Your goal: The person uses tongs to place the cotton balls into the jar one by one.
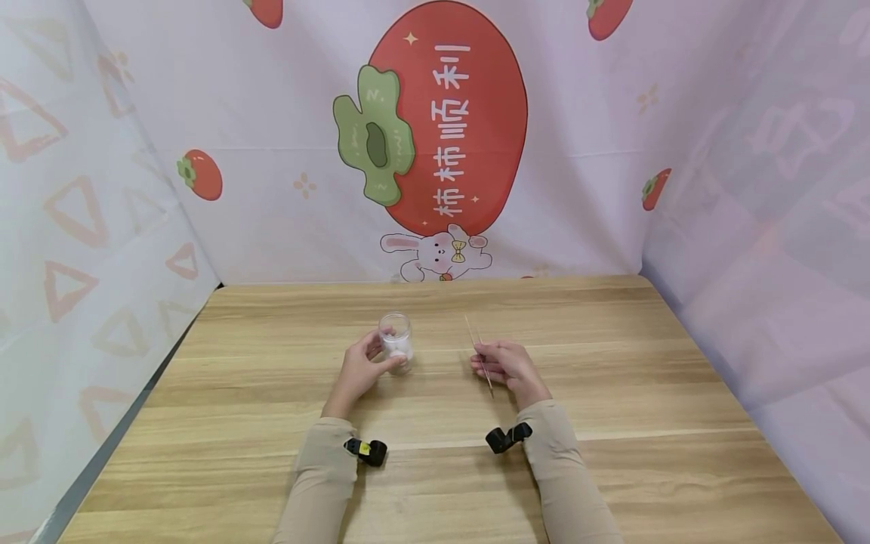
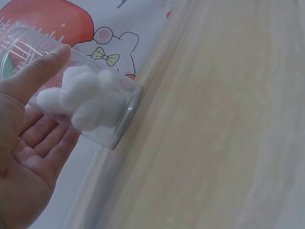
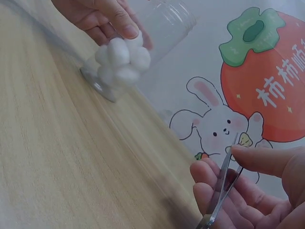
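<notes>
A small clear jar [image 1: 396,341] with white cotton balls [image 2: 90,100] inside stands on the wooden table [image 1: 612,393], its mouth open at the top. My left hand [image 1: 363,366] grips the jar from the left, thumb across its front wall. To the right, my right hand [image 1: 510,366] pinches thin metal tweezers [image 1: 478,347] between thumb and fingers, tips pointing away from me. The right wrist view shows the tweezers [image 3: 224,183] in that hand [image 3: 248,191], with the jar [image 3: 128,52] and left hand [image 3: 100,16] beyond. The jar is a short gap left of the tweezers.
Printed cloth backdrop [image 1: 442,136] closes off the table's far edge and both sides. Small black cameras sit on my left wrist [image 1: 367,451] and right wrist [image 1: 506,438]. Bare wood lies around the hands.
</notes>
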### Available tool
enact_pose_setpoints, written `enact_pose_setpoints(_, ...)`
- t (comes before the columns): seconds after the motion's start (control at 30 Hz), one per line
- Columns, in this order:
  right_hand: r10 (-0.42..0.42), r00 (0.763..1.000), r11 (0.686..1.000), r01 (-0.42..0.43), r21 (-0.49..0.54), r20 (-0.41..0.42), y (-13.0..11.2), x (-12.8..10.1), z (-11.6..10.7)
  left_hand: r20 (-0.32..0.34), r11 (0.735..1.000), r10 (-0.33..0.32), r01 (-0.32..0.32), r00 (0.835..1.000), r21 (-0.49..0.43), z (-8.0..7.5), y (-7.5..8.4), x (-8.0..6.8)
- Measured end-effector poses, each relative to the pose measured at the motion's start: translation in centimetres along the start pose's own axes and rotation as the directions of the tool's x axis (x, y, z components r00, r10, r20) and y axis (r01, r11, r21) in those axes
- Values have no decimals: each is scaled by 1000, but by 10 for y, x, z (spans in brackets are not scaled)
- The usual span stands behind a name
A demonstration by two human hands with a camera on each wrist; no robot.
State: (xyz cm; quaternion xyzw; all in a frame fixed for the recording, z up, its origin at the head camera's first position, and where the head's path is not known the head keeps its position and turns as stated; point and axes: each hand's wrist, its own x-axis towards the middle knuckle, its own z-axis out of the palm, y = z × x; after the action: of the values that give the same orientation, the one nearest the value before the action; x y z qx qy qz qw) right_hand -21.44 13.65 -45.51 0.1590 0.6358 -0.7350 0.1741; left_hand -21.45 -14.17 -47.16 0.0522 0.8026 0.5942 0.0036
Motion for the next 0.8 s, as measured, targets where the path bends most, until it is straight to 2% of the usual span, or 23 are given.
enact_pose_setpoints(0.13, -15, 999, 999, 14, -29, -43, 1, 0, -1, -3, 1000, -3, 3, 1000, 4, 0, -1, 1)
enact_pose_setpoints(0.4, -41, 988, 987, 17, -158, -150, 2, -2, -3, -5, 1000, -6, 6, 1000, 10, 0, 0, 0)
enact_pose_setpoints(0.8, -37, 991, 991, 20, -131, -128, 6, 0, -5, -2, 1000, -11, 11, 1000, 16, 0, 1, 0)
